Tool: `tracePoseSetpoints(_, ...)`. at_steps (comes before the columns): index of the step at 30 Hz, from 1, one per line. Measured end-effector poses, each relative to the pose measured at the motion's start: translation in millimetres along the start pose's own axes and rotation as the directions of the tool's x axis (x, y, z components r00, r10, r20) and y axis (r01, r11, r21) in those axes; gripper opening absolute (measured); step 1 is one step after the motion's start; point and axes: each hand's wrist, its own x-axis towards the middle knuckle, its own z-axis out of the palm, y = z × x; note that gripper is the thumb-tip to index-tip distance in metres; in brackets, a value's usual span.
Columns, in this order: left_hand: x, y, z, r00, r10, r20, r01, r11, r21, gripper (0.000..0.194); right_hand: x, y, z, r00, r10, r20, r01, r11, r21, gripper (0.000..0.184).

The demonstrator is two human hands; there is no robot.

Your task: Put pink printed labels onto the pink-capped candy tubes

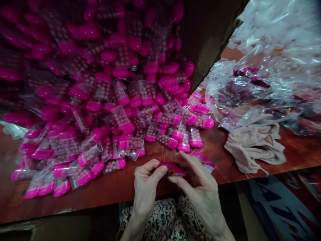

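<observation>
My left hand (145, 185) and my right hand (200, 190) meet at the near edge of the brown table (112, 187). Both pinch a small red and pink printed packet (173, 169) between thumb and fingers. One more pink printed packet (204, 160) lies on the table just behind my right fingers. A large heap of clear plastic cases with pink caps (120, 110), filled with small pinkish beads, spreads from the table up into a tipped brown cardboard box (208, 36).
A crumpled beige cloth (253, 145) lies on the table at the right. Behind it sits a pile of clear cellophane wrappers (271, 63). A patterned garment (168, 217) covers my lap below the table edge.
</observation>
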Motion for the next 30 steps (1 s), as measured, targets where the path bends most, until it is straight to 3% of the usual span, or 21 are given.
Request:
tracePoseSetpoints(2,-4,3,-2.0,0.998,0.044,0.04,-0.047,0.996,0.078,0.015,-1,-2,3,0.998,0.012,0.06,-0.019,0.993,0.114,0.009)
tracePoseSetpoints(10,-10,5,-9.8,0.991,0.129,-0.029,-0.121,0.973,0.197,0.027,-3,-14,19,0.981,-0.189,0.04,0.183,0.975,0.13,0.012)
tracePoseSetpoints(14,-13,3,-16.1,0.988,0.12,-0.096,-0.101,0.979,0.179,0.032,-1,-23,22,0.982,-0.127,0.142,0.113,0.988,0.106,0.024)
tracePoseSetpoints(17,-13,7,-21.6,0.988,0.127,-0.082,-0.112,0.979,0.171,0.023,1,-24,21,0.984,-0.029,0.178,0.004,0.991,0.136,0.025)
tracePoseSetpoints(22,-8,12,-34.3,0.995,0.084,-0.051,-0.082,0.996,0.043,0.009,4,-21,23,0.954,0.178,0.239,-0.227,0.954,0.197,0.009)
tracePoseSetpoints(26,-6,8,-41.4,0.994,0.022,-0.105,-0.03,0.997,-0.076,0.012,4,-26,29,0.97,0.076,0.229,-0.113,0.981,0.154,0.019)
tracePoseSetpoints(30,-8,7,-44.5,0.974,0.03,-0.223,-0.071,0.982,-0.177,0.018,6,-35,34,0.953,0.018,0.301,-0.051,0.994,0.101,0.033)
